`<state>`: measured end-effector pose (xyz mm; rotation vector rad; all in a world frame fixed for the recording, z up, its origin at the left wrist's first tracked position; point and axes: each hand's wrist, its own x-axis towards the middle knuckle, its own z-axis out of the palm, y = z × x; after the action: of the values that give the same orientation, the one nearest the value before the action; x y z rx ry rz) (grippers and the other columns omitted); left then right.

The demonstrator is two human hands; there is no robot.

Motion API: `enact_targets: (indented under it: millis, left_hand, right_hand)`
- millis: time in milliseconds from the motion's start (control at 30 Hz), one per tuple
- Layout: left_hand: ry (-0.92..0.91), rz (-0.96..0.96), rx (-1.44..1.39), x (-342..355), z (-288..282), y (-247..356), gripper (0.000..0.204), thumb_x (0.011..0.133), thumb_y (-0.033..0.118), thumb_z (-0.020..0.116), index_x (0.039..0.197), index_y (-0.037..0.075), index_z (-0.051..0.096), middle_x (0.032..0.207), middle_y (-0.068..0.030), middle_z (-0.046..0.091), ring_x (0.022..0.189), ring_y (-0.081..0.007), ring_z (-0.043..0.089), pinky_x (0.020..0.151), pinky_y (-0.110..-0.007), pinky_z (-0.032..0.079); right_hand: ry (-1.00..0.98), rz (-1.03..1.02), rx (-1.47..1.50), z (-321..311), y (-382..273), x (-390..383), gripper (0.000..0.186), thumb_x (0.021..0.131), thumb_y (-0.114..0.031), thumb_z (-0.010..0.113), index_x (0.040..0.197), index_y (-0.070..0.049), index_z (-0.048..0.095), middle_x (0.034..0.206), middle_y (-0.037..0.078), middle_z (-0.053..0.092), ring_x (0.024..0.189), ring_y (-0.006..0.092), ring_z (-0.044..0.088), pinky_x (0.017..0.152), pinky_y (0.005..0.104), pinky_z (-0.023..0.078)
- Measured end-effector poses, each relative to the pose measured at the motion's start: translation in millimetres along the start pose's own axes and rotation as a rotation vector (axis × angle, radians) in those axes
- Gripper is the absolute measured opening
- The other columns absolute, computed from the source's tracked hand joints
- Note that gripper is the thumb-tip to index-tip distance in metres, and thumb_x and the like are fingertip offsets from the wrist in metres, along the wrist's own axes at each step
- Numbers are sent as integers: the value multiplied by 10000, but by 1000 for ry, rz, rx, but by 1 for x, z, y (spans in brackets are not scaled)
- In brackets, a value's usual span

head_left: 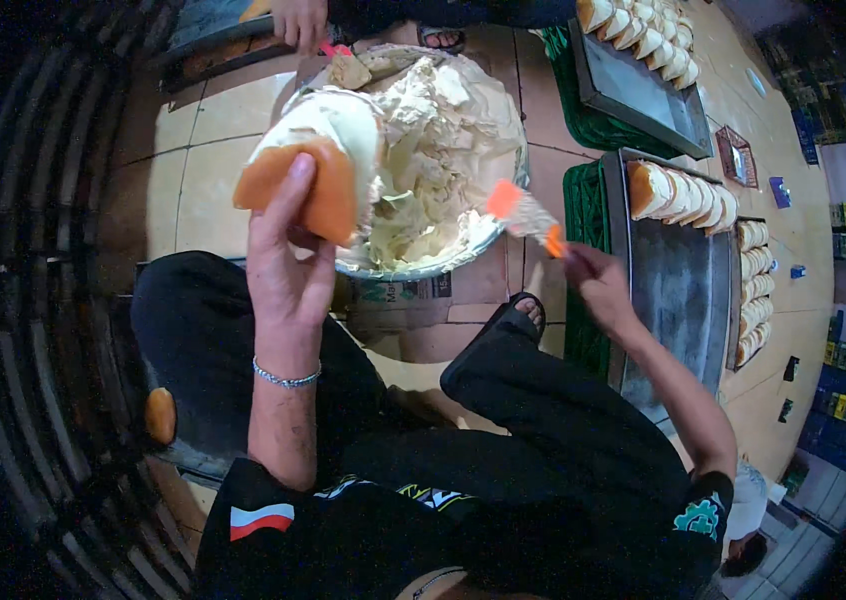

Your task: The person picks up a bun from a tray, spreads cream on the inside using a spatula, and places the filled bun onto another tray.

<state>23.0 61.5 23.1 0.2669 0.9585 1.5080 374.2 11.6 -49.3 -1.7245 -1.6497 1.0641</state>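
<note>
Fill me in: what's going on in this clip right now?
A person seated low has a bun spread with pale cream in the left hand, over the left side of a big tub of cream. The right hand holds a spatula by the tub's right edge. To the right, a tray bears a row of creamed buns. Another person's hand is beyond the tub.

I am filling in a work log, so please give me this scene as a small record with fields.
left hand: holds a bun, cream on its far side
right hand: holds an orange-tipped spatula
basin: large, round, contains pale cream
large tray: right of the basin, a row of cream-topped buns at its far end
co-worker's hand: beyond the basin, upper left
</note>
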Motion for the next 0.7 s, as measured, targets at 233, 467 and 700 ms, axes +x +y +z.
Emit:
enact_targets:
  millis: [233,467,700]
  left_hand:
    - [-172,77,65,-1,15,-6,445,795,-13,741,1199,35,558,1092,-58,640,1036,-172,626,944,-324,489]
    - [-177,673,634,1,18,-27,758,731,-18,808,1357,2,382,1332,-120,456,1210,-219,520,1045,-335,442]
    - [-290,923,817,6,18,-32,686,755,30,762,1375,-11,473,1345,-177,560,1236,-276,551,1048,-369,425]
  right_hand:
    - [-281,193,-31,-9,48,16,289,1005,-268,503,1044,-19,645,647,-10,518,577,89,473,528,274,389]
    - [-137,62,197,8,-128,12,264,1009,-164,476,1193,-8,583,668,-11,515,569,58,484,528,236,409]
    - [-194,-148,73,6,-192,12,235,968,-94,503,1143,37,590,724,158,617,636,273,636,612,358,501]
